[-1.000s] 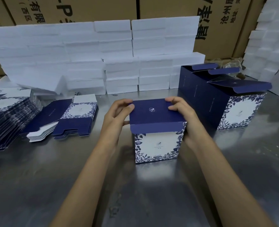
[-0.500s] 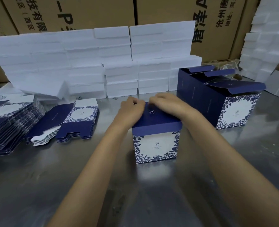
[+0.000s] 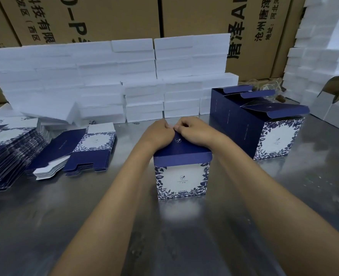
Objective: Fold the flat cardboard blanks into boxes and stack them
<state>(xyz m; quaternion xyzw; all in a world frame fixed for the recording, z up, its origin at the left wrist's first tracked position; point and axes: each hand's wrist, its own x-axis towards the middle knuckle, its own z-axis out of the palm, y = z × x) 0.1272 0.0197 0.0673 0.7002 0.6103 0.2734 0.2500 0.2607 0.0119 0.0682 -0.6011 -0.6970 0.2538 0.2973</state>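
Navy-lidded box stood upright on the steel table, centre of view, w/ both hands at the far edge of its lid. Left hand and right hand met knuckle to knuckle there, fingers curled down over the back edge; whether they pinched the tuck flap or just pushed it in I could not tell, since the fingertips were hidden behind the lid. The step in hand looked like closing the top. To do it well: keep the box square on the table, feed the flap straight down inside the back wall w/ both hands working evenly so it doesn't crease, then press the lid flat along the front fold. Lid front lip already overhung the printed face, so the near side needed little more. Finished boxes sat just to the right w/ lids raised, so this one prob. goes beside or onto them next. Flat blanks lay in piles to the left, w/ white foam blocks stacked behind. Vs 1 s ago: hands were then spread to the lid's two side edges, fingers loosely open on it; half a sec. later they had moved together toward the back middle, and at this moment they were closed up tighter there, the lid sitting lower. Box itself hadn't shifted on the table.
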